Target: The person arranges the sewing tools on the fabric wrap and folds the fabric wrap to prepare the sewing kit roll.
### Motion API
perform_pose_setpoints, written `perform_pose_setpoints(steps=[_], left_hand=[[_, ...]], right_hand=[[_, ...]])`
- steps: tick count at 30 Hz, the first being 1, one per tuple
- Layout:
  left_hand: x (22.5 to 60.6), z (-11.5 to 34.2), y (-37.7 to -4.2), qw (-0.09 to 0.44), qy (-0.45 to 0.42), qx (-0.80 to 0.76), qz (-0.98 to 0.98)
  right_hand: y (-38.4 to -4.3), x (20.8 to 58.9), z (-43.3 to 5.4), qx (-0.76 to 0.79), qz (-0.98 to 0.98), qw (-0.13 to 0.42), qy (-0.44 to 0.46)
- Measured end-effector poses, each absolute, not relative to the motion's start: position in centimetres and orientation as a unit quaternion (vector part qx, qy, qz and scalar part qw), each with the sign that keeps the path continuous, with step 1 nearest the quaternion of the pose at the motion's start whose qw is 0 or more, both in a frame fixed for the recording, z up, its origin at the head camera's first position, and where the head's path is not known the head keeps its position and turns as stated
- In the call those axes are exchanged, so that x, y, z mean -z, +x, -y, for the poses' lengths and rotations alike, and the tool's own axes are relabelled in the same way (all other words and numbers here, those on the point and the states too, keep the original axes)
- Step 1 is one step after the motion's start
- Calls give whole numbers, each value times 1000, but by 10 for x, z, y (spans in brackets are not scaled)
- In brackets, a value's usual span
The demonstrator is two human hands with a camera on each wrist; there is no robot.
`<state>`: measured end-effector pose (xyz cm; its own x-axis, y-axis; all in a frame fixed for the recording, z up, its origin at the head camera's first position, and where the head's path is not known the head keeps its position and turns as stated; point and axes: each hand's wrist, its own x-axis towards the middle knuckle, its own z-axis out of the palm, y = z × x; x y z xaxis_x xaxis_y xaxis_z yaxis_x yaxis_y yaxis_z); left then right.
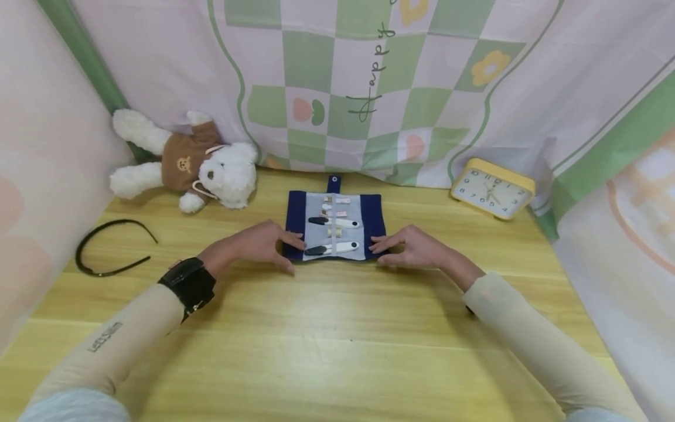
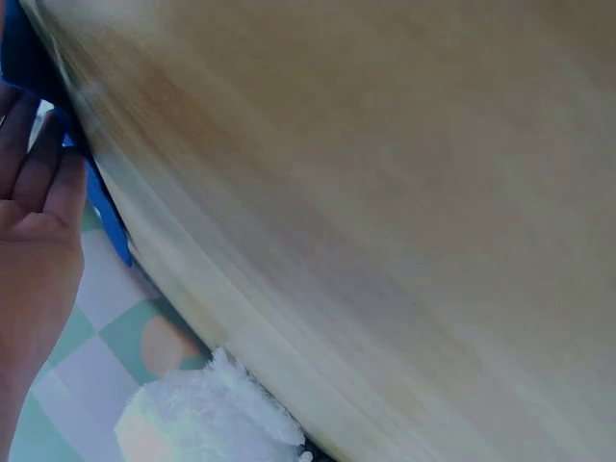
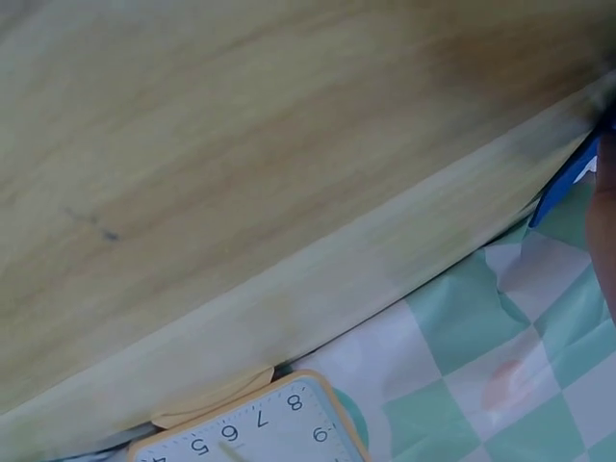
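Note:
A navy fabric sewing kit case (image 1: 375,214) lies unfolded on the table, its grey lining up and its snap tab pointing to the back. Under a pale elastic strap sit two small black-and-white tools (image 1: 345,247), which look like thread snips, a small yellowish item (image 1: 334,232) and little pink-and-white packets (image 1: 341,200). My left hand (image 1: 262,245) touches the case's left edge with extended fingers. On the right navy flap (image 1: 373,225) rest the fingers of my right hand (image 1: 413,247). Both wrist views catch only part of each hand at the blue cloth.
A white plush dog (image 1: 190,158) in a brown top lies at the back left. In front of it is a black headband (image 1: 113,272). A yellow alarm clock (image 1: 493,189) stands at the back right. Patterned curtains (image 1: 369,88) hang around the wooden table (image 1: 337,340).

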<state>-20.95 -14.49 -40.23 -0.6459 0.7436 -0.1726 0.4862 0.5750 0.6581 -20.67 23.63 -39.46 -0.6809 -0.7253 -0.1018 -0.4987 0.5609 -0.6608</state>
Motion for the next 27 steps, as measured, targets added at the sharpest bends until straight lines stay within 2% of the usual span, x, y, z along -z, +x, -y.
perform_pose_setpoints(steps=[27], left_hand=[[381, 157, -213, 194, 311, -414, -833]], right_hand=[[-209, 372, -239, 375, -845, 180, -336]])
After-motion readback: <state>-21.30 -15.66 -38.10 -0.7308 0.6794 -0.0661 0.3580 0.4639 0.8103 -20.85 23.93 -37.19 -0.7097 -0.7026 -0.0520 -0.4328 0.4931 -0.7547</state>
